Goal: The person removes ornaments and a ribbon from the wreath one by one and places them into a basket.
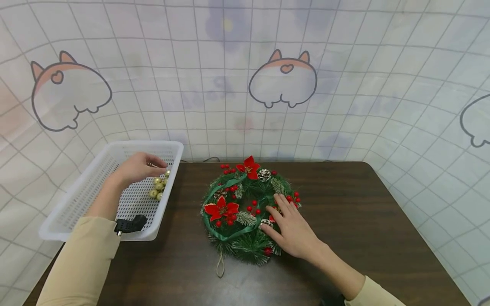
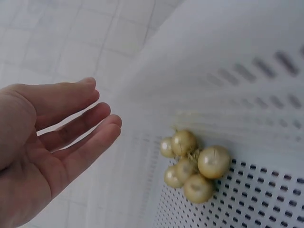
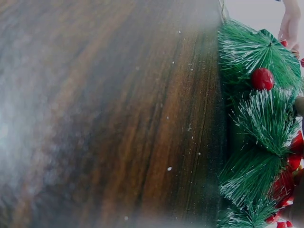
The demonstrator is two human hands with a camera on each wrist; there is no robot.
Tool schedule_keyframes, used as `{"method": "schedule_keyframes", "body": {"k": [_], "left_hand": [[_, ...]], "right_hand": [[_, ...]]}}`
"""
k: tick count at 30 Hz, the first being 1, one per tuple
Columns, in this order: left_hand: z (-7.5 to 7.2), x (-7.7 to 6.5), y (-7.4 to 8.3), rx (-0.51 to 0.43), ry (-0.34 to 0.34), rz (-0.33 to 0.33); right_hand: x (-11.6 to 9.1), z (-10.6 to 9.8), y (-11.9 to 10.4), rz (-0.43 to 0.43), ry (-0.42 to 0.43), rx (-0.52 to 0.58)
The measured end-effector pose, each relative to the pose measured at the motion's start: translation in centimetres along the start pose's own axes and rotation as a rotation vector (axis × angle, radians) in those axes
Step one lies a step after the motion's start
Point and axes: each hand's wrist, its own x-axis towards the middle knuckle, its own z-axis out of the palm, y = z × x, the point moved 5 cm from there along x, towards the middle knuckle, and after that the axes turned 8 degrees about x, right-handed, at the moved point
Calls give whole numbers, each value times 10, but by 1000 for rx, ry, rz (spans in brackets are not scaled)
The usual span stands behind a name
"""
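Note:
On the table lies a green Christmas wreath (image 1: 249,244) with red poinsettias, red berries, pine cones and a green ribbon. My right hand (image 1: 292,229) rests on its right side, fingers spread. In the right wrist view the wreath (image 3: 261,123) fills the right edge, and most of that hand is hidden. Over the white plastic basket (image 1: 95,155) hangs my left hand (image 1: 139,169), fingers loosely bent. The left wrist view has this hand (image 2: 57,147) holding nothing, apart from a cluster of gold ball ornaments (image 2: 197,166) on the basket floor.
The basket stands at the back left of the dark wooden table (image 1: 344,204), against a white grid-patterned curtain (image 1: 214,85). A twine loop (image 1: 220,265) sticks out from the wreath's front. A black wrist strap (image 1: 131,224) is on the left forearm.

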Motion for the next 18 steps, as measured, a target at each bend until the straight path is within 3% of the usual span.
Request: {"method": "schedule_keyframes", "body": {"k": [10,18], "left_hand": [[6,-23,42,-2,63,65],[20,-46,61,-22,98,62]], "right_hand": [[1,0,0,-2,7,5],[0,0,1,1,2,5]]}}
